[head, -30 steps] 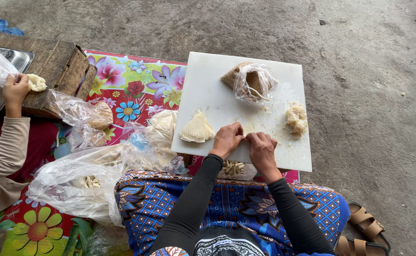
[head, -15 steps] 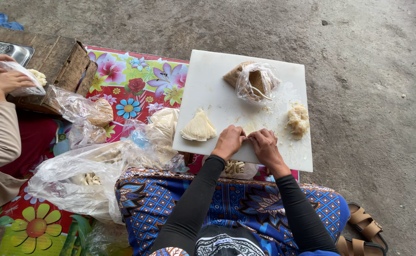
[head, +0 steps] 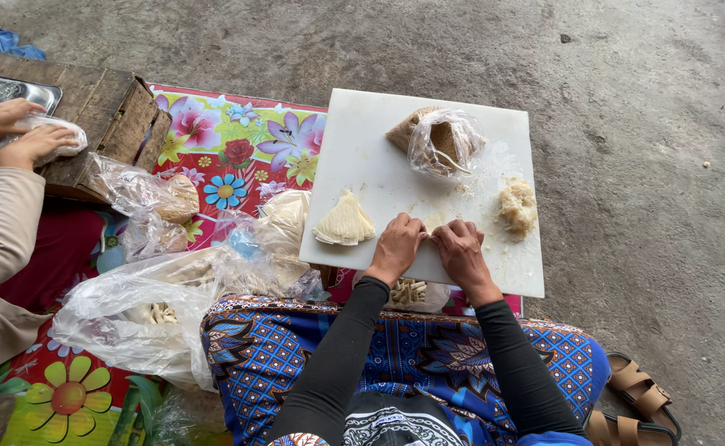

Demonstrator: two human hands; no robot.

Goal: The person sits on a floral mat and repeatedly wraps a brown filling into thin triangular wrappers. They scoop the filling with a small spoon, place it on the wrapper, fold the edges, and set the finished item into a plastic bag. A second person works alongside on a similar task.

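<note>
My left hand and my right hand rest side by side at the near edge of a white cutting board, fingers curled down and pinching a small pale piece between them that is mostly hidden. On the board lie a folded stack of thin pale wrappers to the left of my hands, a lump of pale filling to the right, and a clear plastic bag of brown filling at the far side.
Clear plastic bags with pale pieces lie left of my lap on a floral mat. At far left another person's hands hold a small bag over a wooden crate and metal tray. Sandals sit on concrete at right.
My hands stayed at the board's near edge, working the small piece. The other person's hands at left shifted, now both holding a small bag over the crate.
</note>
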